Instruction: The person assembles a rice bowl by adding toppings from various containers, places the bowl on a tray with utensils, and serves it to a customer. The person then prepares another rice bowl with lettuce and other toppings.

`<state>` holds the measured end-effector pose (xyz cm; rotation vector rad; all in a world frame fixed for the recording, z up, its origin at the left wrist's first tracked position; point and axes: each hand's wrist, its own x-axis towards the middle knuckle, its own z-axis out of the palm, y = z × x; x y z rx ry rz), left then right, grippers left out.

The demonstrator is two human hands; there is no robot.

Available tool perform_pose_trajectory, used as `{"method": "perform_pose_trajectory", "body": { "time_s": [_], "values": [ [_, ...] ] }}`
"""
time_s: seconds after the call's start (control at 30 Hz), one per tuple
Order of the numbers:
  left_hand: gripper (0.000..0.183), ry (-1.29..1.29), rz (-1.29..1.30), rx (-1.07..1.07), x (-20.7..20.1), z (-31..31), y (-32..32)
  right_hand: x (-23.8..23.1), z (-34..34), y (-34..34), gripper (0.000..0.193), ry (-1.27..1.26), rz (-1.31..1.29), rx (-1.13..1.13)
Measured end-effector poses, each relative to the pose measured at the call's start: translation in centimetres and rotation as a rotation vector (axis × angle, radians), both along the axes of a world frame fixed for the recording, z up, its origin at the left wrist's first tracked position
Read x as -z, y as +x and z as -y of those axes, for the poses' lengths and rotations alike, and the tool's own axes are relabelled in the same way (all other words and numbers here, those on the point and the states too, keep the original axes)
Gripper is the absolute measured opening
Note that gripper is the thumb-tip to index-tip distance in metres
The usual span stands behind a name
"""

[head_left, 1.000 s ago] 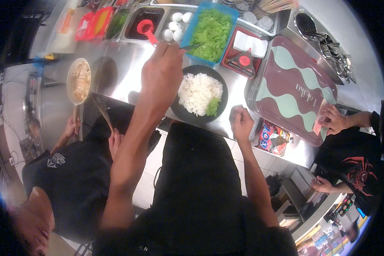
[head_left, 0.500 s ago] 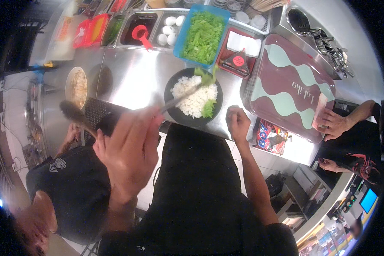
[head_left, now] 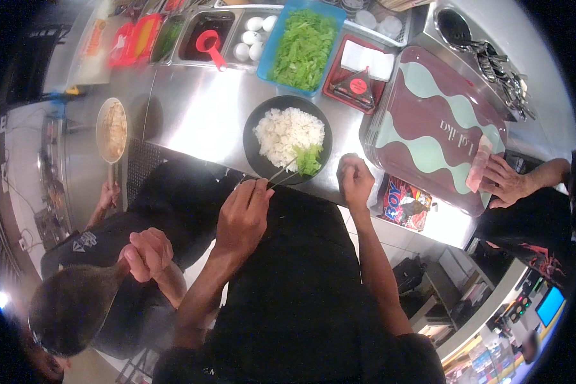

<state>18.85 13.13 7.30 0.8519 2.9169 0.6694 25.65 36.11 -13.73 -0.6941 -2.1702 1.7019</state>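
My left hand [head_left: 243, 214] pinches thin metal tongs [head_left: 281, 171], whose tips reach the lettuce [head_left: 308, 160] at the lower right of the rice. White rice [head_left: 287, 131] is heaped on a round dark plate [head_left: 256, 163] near the counter's front edge. To the right of the plate, my right hand [head_left: 357, 182] rests at the counter edge, curled into a loose fist with nothing visible in it. Behind the plate stands a blue tub [head_left: 267, 70] full of cut lettuce [head_left: 307, 48].
Left, a co-worker's hands hold a pan of food [head_left: 113, 131] and a large dark spoon [head_left: 77, 307]. Right, another person's hand [head_left: 509, 179] presses a pinkish cloth [head_left: 479, 166] on stacked trays [head_left: 422, 115]. Boiled eggs [head_left: 253, 38] and a red scoop [head_left: 211, 48] are behind.
My left hand has drawn back toward me, and the tongs have moved from the plate's far side to its near right. The lettuce they carried now lies there. The co-worker's spoon has swung nearer.
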Motion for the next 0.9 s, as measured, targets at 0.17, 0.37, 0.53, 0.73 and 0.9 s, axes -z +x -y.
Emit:
{"method": "perform_pose_trajectory", "body": {
  "time_s": [0.17,0.37,0.53,0.73,0.9],
  "values": [
    [0.021,-0.063,0.030,-0.007,-0.6,0.6,0.6,-2.0,0.2,-0.2,0.014,0.055,0.099,-0.031],
    [0.021,-0.039,-0.041,-0.012,-0.8,0.1,0.1,0.8,0.4,-0.9,0.014,0.189,-0.038,0.096],
    [0.018,0.024,-0.020,0.022,-2.0,-0.6,-0.5,-0.2,-0.3,-0.8,0.015,0.175,-0.054,0.065],
    [0.016,-0.014,-0.069,-0.054,0.0,-0.1,-0.8,-1.0,-0.6,-0.4,0.015,0.173,-0.048,-0.009],
    [0.014,0.000,-0.055,-0.078,1.0,-0.2,-0.7,-0.7,-0.4,-0.6,0.013,0.178,-0.029,-0.022]
  ]
}}
